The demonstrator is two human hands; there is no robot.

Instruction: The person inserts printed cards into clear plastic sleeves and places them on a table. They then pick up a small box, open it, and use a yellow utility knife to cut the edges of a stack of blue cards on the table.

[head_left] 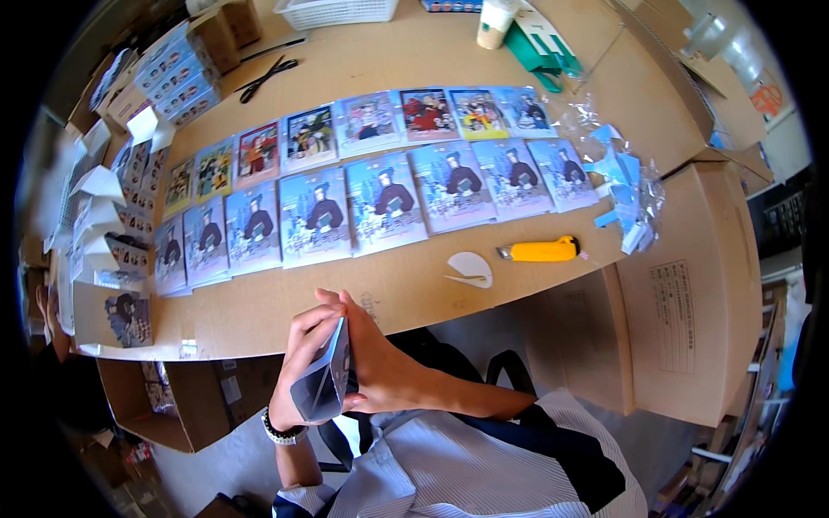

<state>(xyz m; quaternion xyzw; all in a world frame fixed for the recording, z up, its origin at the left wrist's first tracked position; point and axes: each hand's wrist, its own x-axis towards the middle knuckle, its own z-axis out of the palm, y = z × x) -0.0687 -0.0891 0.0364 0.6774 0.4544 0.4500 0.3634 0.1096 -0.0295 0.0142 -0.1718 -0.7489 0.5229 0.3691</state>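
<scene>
Head view: on the counter (250,315), a rear row (311,136) and front row (387,203) of packets lie spread, apparently set out already. Just off its near edge, the left hand (298,367) and right hand (384,371) close around one packet (321,384), seemingly unfinished. How many remain, I can't tell. A yellow cutter (542,250) lies apart, unheld.

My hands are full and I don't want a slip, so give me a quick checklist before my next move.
1. Printed piece held by left hand and right hand: ok.
2. Front row of printed packets uncovered by hands: ok.
3. Yellow cutter apart from both hands: ok.
4. Cutter blade fully retracted: cannot tell.
5. Table free of scraps: not ok, blue scraps lie at the right.
6. Cup upright: ok.
</scene>
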